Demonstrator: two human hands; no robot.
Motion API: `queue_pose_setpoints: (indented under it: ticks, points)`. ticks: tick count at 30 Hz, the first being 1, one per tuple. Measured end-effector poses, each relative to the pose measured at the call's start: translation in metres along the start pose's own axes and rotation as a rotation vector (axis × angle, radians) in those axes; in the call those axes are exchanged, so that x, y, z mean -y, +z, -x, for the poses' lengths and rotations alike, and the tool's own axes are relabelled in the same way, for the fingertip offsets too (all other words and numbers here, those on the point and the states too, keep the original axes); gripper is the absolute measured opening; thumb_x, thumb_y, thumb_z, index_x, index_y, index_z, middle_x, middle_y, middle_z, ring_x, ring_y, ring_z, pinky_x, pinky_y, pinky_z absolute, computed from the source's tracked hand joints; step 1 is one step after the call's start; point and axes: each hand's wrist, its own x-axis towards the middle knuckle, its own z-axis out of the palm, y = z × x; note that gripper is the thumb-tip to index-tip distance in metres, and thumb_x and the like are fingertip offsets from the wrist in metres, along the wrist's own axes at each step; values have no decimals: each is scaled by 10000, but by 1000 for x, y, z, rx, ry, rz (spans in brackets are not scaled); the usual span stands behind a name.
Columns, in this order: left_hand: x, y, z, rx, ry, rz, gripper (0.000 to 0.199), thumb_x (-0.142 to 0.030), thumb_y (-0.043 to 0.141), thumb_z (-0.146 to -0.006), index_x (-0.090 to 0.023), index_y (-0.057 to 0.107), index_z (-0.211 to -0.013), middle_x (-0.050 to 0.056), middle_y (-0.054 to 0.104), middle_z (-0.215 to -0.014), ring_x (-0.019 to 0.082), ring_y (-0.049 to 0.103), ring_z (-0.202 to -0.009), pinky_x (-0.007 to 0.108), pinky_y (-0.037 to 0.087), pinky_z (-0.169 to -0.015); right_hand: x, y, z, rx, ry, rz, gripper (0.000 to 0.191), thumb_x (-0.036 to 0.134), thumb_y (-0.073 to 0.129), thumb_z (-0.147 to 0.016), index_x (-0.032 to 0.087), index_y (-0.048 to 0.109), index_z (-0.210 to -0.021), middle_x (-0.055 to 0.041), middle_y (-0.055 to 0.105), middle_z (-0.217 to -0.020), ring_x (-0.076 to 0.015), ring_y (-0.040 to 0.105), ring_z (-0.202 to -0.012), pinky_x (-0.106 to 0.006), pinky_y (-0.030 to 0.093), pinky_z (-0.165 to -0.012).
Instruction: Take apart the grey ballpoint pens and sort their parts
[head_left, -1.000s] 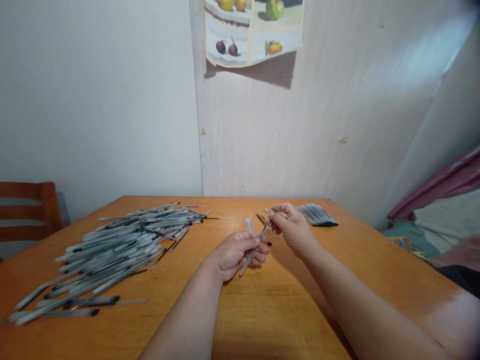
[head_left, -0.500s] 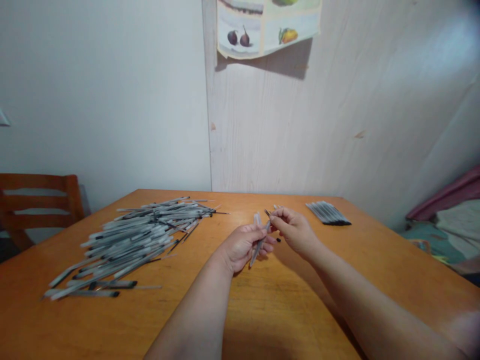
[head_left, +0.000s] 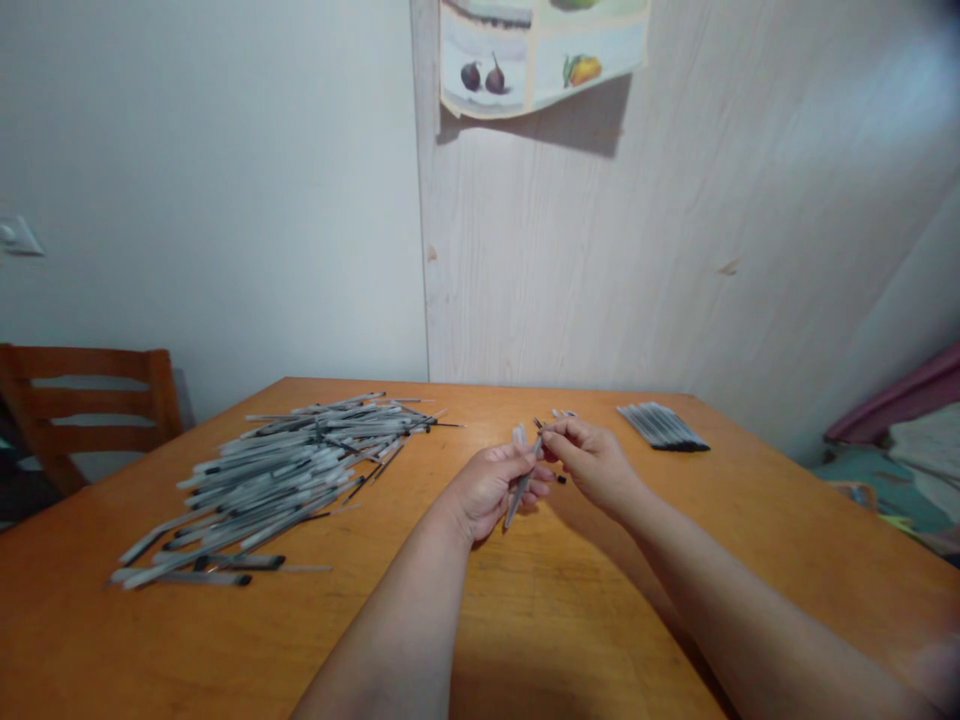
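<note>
left hand (head_left: 487, 492) grip closed around a pen (head_left: 515, 503), tilted above the surface (head_left: 559, 620) | right hand (head_left: 589, 453) pinched at its upper end | hands closer together than a second ago, apparently leaving less pen exposed

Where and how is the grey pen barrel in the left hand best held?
Probably pinched around its middle, coming from the left: the pen barrel is slim and straight, and its far end slants toward the right hand, which is right by that end, so a mid-grip leaves it free.

Home room with wooden chair (head_left: 90, 362), fruit pictures (head_left: 544, 60)
</note>
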Motion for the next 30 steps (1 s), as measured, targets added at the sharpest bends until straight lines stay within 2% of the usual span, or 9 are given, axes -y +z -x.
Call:
queue_pose_setpoints:
  ticks: [11,14,16,20,23,26,30]
  points:
    - [1,-2,-2,21,60,4,276,-261,687,-825,-140,653,-1071,72,690,-863,115,649,-669,203,457,-600,1,3,-2,-28,24,-63,261,330,504,-786,164,686,-872,-42,681,-779,-158,607,-706,-269,451,-614]
    - [1,-3,-3,9,72,-6,259,-268,686,-831,-131,661,-1050,85,699,-891,113,649,-670,205,461,-602,-1,-3,-6,-56,75,-109,301,329,513,-772,150,681,-945,-51,693,-794,-159,616,-685,-264,445,-581]
    - [1,-5,-3,-26,79,-6,246,-262,681,-837,-120,667,-1038,99,704,-908,112,650,-670,203,463,-598,-5,-14,-10,-126,120,-172,339,329,525,-764,139,665,-1007,-60,704,-808,-156,617,-669,-260,440,-565]
    - [0,-9,-6,-94,92,17,251,-235,664,-848,-108,663,-1064,122,709,-925,116,656,-678,203,479,-595,-20,-42,-19,-321,199,-225,347,331,550,-733,137,658,-999,-64,707,-792,-148,599,-646,-248,425,-548]
    - [-1,-13,-7,-128,109,38,243,-220,653,-857,-109,653,-1072,129,711,-938,121,665,-682,210,498,-603,-38,-59,-24,-400,267,-170,335,322,548,-713,138,660,-970,-66,701,-782,-155,603,-650,-252,429,-552]
    - [-3,-15,-6,-152,135,51,215,-193,642,-860,-110,648,-1059,117,711,-911,123,670,-679,204,500,-583,-59,-66,-26,-414,308,-73,298,311,542,-698,140,663,-910,-74,690,-781,-165,610,-655,-258,436,-553]
    - [-5,-14,-3,-165,146,46,187,-179,633,-865,-106,647,-1036,108,712,-875,124,673,-674,205,507,-582,-83,-64,-25,-337,334,82,208,289,529,-687,159,658,-786,-53,659,-701,-159,582,-621,-251,415,-537]
